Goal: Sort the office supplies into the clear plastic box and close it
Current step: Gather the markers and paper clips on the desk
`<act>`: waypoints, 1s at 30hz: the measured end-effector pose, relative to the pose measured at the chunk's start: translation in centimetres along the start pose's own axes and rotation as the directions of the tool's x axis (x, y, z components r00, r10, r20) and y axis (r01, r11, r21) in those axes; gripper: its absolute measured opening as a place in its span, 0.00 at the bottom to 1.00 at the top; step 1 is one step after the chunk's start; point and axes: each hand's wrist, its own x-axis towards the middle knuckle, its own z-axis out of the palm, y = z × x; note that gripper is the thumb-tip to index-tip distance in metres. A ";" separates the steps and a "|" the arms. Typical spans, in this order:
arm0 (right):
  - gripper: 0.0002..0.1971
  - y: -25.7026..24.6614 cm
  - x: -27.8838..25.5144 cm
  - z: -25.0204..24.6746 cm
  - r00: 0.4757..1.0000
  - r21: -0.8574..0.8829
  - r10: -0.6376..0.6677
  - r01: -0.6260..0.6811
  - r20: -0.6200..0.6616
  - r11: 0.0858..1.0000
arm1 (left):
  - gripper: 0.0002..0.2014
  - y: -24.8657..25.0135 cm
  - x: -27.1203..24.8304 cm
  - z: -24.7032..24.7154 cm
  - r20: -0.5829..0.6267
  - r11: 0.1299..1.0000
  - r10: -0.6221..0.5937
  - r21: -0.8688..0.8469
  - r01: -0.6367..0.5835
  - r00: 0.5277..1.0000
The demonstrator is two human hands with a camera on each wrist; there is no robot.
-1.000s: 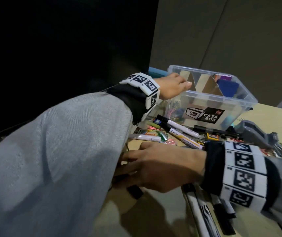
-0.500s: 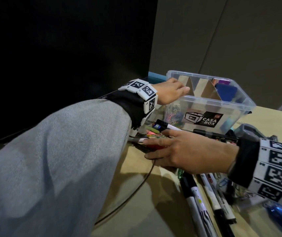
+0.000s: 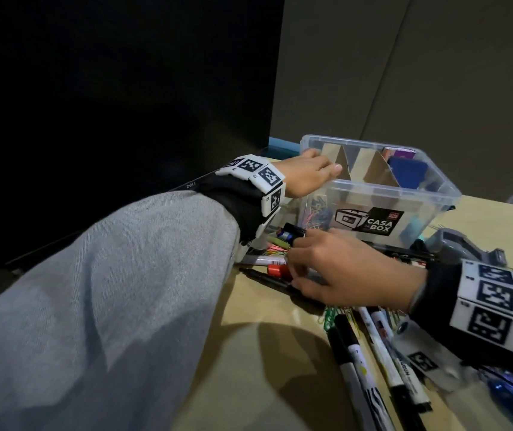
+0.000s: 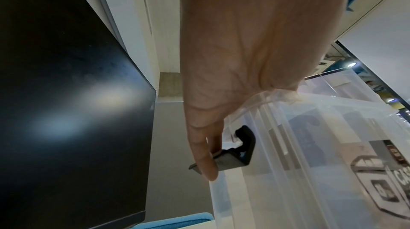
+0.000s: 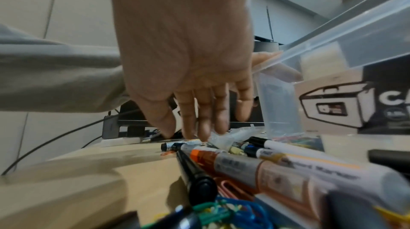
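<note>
Sliding toward the box (image 3: 373, 194), the right hand (image 3: 348, 269) spreads loose fingers over light, slick markers (image 3: 275, 270) on the desk (image 3: 249, 368), best pinched mid-barrel; the left hand (image 3: 308, 177) grips the box's rim.

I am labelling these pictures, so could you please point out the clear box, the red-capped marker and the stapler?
clear box (image 3: 382, 189): head view, on its near rim.
red-capped marker (image 3: 277, 270): head view, on the red cap.
stapler (image 3: 457, 246): head view, on its grey top.
</note>
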 end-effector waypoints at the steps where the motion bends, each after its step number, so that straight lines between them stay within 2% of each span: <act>1: 0.13 0.0 0.2 0.2 0.998 -0.035 0.027 -0.025 0.051 0.999 | 0.27 0.0 0.0 0.0 0.000 1.000 0.001 0.000 -0.001 1.000; 4: 0.20 -0.5 0.7 1.0 0.981 -0.168 0.091 -0.062 0.169 0.984 | 0.26 0.0 -0.1 0.1 -0.002 1.000 0.006 -0.003 -0.006 1.000; 10: 0.11 -0.8 1.2 1.4 0.962 -0.150 0.141 -0.107 0.236 0.983 | 0.25 -0.1 0.0 0.2 -0.034 0.999 0.031 -0.022 -0.032 0.999; 15: 0.15 0.5 0.3 -0.7 0.961 -0.120 0.211 -0.192 0.176 0.974 | 0.25 -0.2 0.2 0.2 -0.041 0.998 0.042 -0.034 -0.044 0.998; 20: 0.10 3.5 -2.6 -4.7 0.944 -0.191 0.319 -0.299 0.082 0.935 | 0.25 -0.4 0.6 -0.3 -0.024 0.999 0.033 0.040 -0.032 0.999; 23: 0.08 5.7 -4.5 -6.2 0.917 -0.115 0.397 -0.392 0.026 0.913 | 0.25 -0.8 0.7 -0.7 -0.024 1.000 -0.012 0.019 0.013 1.000; 26: 0.08 8.0 -5.9 -7.5 0.880 0.004 0.473 -0.474 -0.047 0.881 | 0.22 -0.4 1.2 -1.2 -0.117 0.998 0.018 0.054 -0.012 0.993; 28: 0.06 9.3 -6.4 -8.2 0.856 0.077 0.510 -0.504 -0.088 0.860 | 0.18 0.0 1.6 -1.5 -0.187 0.994 0.093 -0.032 -0.101 0.978; 30: 0.05 10.3 -6.4 -8.9 0.842 0.085 0.530 -0.524 -0.103 0.848 | 0.15 0.4 2.0 -1.8 -0.195 0.943 0.168 -0.254 -0.216 0.966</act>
